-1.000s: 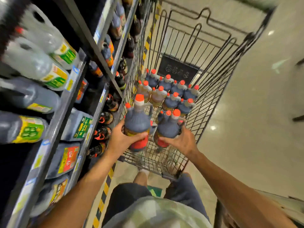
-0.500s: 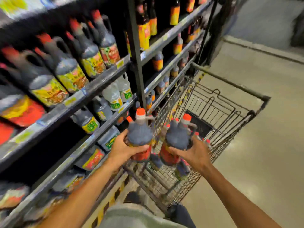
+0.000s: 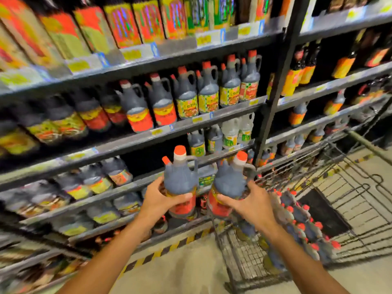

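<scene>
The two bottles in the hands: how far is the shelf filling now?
Done: rows of similar jugs stand on the shelf. In hand: the left hand grips the left bottle, the right hand the right bottle, both held before it. Left: many bottles crowd the cart, so probably most stocking is ahead.

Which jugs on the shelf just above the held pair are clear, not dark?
The two pale jugs at its right end, beside the post; their neighbours are dark.
</scene>
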{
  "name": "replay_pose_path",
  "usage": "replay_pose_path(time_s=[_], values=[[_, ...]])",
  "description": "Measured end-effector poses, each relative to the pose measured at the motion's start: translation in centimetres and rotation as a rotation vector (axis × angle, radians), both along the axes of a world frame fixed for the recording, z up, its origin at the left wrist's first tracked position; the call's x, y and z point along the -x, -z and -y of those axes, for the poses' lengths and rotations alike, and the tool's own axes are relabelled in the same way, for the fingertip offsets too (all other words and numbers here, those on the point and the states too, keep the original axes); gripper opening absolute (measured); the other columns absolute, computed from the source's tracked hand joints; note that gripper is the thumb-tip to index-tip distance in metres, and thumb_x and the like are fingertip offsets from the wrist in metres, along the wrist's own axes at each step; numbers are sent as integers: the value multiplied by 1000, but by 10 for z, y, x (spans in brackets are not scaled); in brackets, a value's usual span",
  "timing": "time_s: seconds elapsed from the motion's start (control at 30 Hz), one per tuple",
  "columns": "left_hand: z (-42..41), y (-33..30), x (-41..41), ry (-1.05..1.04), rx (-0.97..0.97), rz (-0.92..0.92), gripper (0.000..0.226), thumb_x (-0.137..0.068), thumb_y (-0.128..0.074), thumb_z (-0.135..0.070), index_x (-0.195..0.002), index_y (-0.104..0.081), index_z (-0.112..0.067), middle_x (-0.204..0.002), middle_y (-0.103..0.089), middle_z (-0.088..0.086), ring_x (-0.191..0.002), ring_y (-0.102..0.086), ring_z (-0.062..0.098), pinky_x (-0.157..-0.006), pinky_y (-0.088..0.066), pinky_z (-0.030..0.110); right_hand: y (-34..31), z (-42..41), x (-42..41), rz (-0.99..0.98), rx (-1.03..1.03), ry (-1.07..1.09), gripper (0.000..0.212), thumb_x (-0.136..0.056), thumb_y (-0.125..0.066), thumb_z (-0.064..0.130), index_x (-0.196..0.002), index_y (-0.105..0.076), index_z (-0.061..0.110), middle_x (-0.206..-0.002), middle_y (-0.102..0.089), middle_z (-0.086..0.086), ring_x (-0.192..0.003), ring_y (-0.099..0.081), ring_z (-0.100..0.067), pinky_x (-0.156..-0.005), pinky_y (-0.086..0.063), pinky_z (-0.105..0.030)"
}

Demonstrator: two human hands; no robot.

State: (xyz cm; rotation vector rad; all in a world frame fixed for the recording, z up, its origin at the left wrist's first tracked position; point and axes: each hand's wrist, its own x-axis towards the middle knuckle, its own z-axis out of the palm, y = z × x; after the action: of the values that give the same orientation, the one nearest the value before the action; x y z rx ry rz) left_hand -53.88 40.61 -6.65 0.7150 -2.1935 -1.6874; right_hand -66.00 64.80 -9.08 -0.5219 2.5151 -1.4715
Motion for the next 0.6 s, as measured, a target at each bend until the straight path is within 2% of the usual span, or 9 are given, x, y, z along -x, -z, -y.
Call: replay_pose_path(time_s=[0.03, 0.1, 0.17, 0.27, 0.3, 0.37, 0.47, 0.6], values=[[12, -3, -15, -42, 16, -16, 82, -42, -94, -57, -114, -58, -41, -111, -64, -25, -97, -64, -8, -85, -55, 22, -5, 17, -6, -6, 5, -34, 68, -51, -86, 71, -105, -64, 35, -95, -70, 24, -89, -64, 13, -75, -51, -12], [39, -11, -44, -108, 23, -39, 78, -55, -94, -36, -123, -56, -35, -116, -63, -22, -102, -63, -1, -93, -54, 30, -10, 53, -19, -10, 11, -101, 82, -49, -82, 78, -113, -66, 29, -101, -74, 17, -95, -69, 1, -81, -58, -29], [72, -18, -76, -166, 16, -57, 83, -60, -94, -27, -133, -55, -27, -126, -64, -13, -114, -63, 12, -100, -53, 38, -20, 92, -38, -14, 23, -154, 79, -48, -85, 73, -110, -67, 27, -99, -74, 17, -94, -69, -1, -80, -58, -29], [126, -30, -129, -255, 21, -93, 104, -43, -97, -54, -133, -60, -16, -128, -68, -3, -117, -65, 16, -99, -55, 42, -32, 156, -76, -39, 19, -217, 69, -51, -92, 60, -105, -67, 26, -93, -71, 21, -88, -67, 4, -74, -52, -21], [145, -32, -148, -284, 16, -114, 110, -37, -96, -60, -131, -62, -15, -126, -70, -2, -116, -66, 16, -98, -55, 41, -35, 178, -89, -33, 25, -238, 69, -50, -92, 61, -105, -68, 26, -95, -72, 20, -88, -68, 4, -74, -53, -22], [180, -37, -186, -319, 27, -138, 110, -36, -95, -59, -131, -62, -15, -125, -70, -2, -115, -67, 15, -97, -55, 39, -37, 219, -117, -25, 46, -261, 71, -48, -91, 66, -104, -67, 29, -98, -74, 16, -91, -69, 0, -77, -57, -29], [225, -43, -234, -342, 72, -125, 97, -45, -95, -51, -130, -62, -21, -125, -70, -7, -116, -66, 10, -96, -56, 36, -36, 270, -157, -18, 71, -292, 73, -45, -86, 74, -101, -66, 31, -96, -73, 19, -89, -69, 1, -77, -60, -34], [263, -42, -271, -344, 97, -142, 72, -58, -96, -27, -118, -60, -40, -118, -69, -15, -106, -65, -7, -81, -55, 16, -32, 307, -197, 39, 46, -362, 86, -51, -87, 72, -121, -64, 28, -106, -74, 18, -94, -70, 0, -82, -61, -36]])
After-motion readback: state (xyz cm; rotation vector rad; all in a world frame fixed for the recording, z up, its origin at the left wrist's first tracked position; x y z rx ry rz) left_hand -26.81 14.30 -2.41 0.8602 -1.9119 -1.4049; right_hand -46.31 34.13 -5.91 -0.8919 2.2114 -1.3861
